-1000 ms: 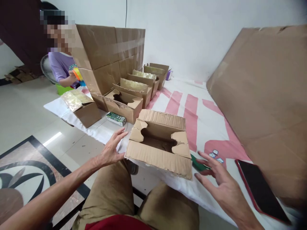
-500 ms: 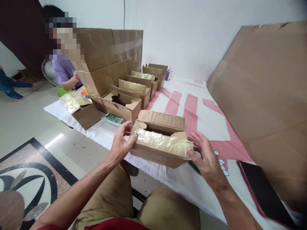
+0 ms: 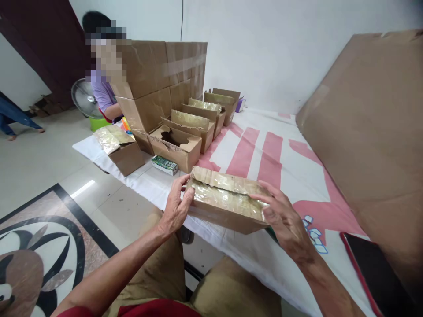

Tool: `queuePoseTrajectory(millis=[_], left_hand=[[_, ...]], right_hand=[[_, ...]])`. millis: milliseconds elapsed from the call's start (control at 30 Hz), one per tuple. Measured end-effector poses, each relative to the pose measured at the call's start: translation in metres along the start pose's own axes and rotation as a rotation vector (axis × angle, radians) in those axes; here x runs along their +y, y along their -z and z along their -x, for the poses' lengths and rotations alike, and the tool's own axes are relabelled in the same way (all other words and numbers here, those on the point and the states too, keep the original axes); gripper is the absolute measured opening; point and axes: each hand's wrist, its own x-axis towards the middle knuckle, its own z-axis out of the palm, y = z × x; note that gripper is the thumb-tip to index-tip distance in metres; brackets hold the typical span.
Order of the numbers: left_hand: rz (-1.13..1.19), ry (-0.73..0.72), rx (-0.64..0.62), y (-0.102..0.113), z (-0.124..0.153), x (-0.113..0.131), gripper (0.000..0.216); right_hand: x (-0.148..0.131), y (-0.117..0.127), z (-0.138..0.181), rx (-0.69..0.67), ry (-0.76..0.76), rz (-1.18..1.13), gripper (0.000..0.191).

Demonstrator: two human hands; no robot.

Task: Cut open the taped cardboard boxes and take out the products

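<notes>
A small cardboard box (image 3: 224, 207) lies near the front edge of the white and pink cloth (image 3: 251, 149). Both its top flaps are folded down, and old clear tape covers them. My left hand (image 3: 175, 207) grips the box's left end, thumb on the top flap. My right hand (image 3: 280, 215) presses on the right end, fingers curled over the far flap and thumb on the near one. Both hands hold the flaps shut.
A row of several open cardboard boxes (image 3: 194, 127) runs back to tall stacked cartons (image 3: 161, 83). A green packet (image 3: 164, 164) lies beside them. A large cardboard sheet (image 3: 370, 132) leans at right, a dark phone (image 3: 380, 273) below it. A person (image 3: 105, 92) sits behind the cartons; a fan (image 3: 84, 99) stands nearby.
The box stood open with my hands apart beside it. I folded the near flap down, then the far flap, and now both hands press the closed top.
</notes>
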Motion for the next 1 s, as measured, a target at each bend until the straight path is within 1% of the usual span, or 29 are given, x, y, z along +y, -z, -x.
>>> queuePoseTrajectory(millis=[100,167,233,333,433,500,567,667,733,800,867,933,1000], left_hand=[[0.038,0.040,-0.027,0.005,0.009,-0.002,0.053],[0.051,0.091,-0.063,0.007,0.016,-0.005,0.055],[0.068,0.145,-0.100,0.008,0.021,-0.008,0.056],[0.110,0.199,-0.115,0.015,0.023,-0.012,0.056],[0.135,0.220,-0.080,0.038,0.019,-0.016,0.056],[0.139,0.213,-0.039,0.062,0.017,-0.019,0.054],[0.135,0.189,0.025,0.091,0.014,-0.025,0.049],[0.113,0.144,0.188,0.130,0.005,-0.038,0.044],[0.100,0.125,0.308,0.148,-0.007,-0.050,0.047],[0.092,0.124,0.390,0.157,-0.022,-0.064,0.051],[0.085,0.142,0.404,0.160,-0.034,-0.076,0.053],[0.061,0.180,0.388,0.157,-0.037,-0.087,0.053],[-0.020,0.223,0.411,0.151,-0.031,-0.095,0.056]], right_hand=[[0.011,-0.003,0.018,0.005,0.034,0.068,0.056],[0.020,-0.008,0.024,0.023,0.073,0.111,0.061],[0.025,-0.014,0.024,0.055,0.099,0.143,0.058],[0.017,-0.024,0.020,0.107,0.155,0.171,0.050],[-0.005,-0.038,0.015,0.122,0.217,0.179,0.055],[-0.022,-0.054,0.011,0.094,0.240,0.162,0.058],[-0.038,-0.077,0.003,0.044,0.260,0.131,0.060],[-0.058,-0.121,-0.016,-0.014,0.297,0.068,0.057],[-0.066,-0.151,-0.032,-0.020,0.331,0.033,0.057],[-0.071,-0.178,-0.046,0.008,0.369,0.031,0.060],[-0.071,-0.195,-0.053,0.056,0.400,0.044,0.066],[-0.068,-0.204,-0.055,0.088,0.414,0.044,0.073],[-0.064,-0.206,-0.053,0.100,0.424,0.033,0.078]])
